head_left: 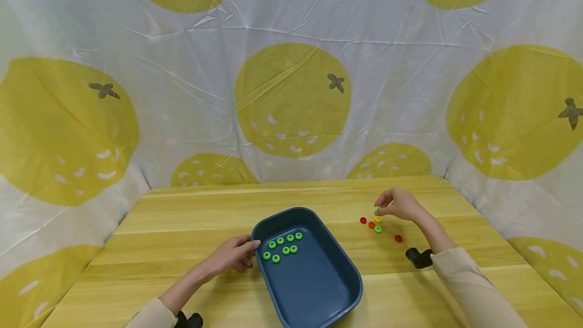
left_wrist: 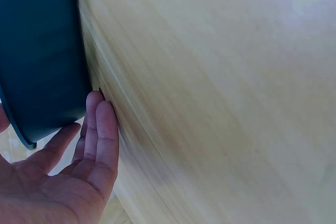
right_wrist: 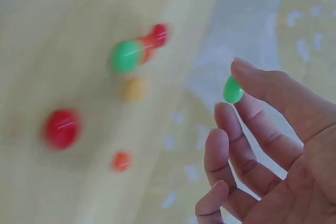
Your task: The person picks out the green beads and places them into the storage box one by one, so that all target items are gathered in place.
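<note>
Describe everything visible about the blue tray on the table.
The blue tray is a dark blue, rounded-rectangle bin with low walls and a smooth, plastic-looking finish. It sits flat and upright on the wooden table, turned at an angle. Seven green rings lie clustered in its far corner; the rest of its floor is bare. The left hand rests against its outer wall with straight fingers. The right hand is away from it.
</note>
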Motion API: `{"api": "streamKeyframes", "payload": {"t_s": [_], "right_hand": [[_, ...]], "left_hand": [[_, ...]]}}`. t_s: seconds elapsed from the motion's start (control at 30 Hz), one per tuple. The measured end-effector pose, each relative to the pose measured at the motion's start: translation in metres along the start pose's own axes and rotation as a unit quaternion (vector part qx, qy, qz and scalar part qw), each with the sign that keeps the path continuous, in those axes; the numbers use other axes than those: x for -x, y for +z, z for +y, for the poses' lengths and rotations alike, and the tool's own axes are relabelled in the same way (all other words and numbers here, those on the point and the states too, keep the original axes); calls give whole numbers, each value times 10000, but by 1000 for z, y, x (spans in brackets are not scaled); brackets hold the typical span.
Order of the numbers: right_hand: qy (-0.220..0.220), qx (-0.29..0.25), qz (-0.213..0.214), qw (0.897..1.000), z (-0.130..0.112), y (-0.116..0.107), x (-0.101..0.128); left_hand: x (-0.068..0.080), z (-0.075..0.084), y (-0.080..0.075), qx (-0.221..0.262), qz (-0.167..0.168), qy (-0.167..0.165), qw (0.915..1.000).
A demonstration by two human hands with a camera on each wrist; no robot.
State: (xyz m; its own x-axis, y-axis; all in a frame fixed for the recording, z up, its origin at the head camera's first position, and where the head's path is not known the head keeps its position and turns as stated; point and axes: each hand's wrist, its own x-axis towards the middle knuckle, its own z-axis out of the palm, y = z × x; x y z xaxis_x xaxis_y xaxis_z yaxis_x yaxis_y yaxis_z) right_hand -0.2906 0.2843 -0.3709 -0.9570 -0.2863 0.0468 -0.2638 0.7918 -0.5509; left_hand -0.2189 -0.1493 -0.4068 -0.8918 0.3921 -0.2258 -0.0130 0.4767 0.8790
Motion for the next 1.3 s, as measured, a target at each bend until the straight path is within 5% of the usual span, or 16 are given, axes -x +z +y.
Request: {"api": "streamKeyframes", "payload": {"t_s": [0.33, 0.77, 1.03, 1.3], "right_hand": [[-612, -32, -170, 9980, -73, 0, -23], [-1775, 465, -788, 9799, -168, 76, -44], [-1300, 1326, -1339, 9734, -191, 123, -46], [-1393, 1614, -1518, 9651, -193, 145, -42]], "left_hand": [[0, 0, -1, 3, -42, 8, 10000], [-1, -1, -2, 16, -95, 68, 9999], [-1, -1, -3, -16, -91, 74, 9999], [0, -1, -3, -7, -134, 84, 9999]]}}
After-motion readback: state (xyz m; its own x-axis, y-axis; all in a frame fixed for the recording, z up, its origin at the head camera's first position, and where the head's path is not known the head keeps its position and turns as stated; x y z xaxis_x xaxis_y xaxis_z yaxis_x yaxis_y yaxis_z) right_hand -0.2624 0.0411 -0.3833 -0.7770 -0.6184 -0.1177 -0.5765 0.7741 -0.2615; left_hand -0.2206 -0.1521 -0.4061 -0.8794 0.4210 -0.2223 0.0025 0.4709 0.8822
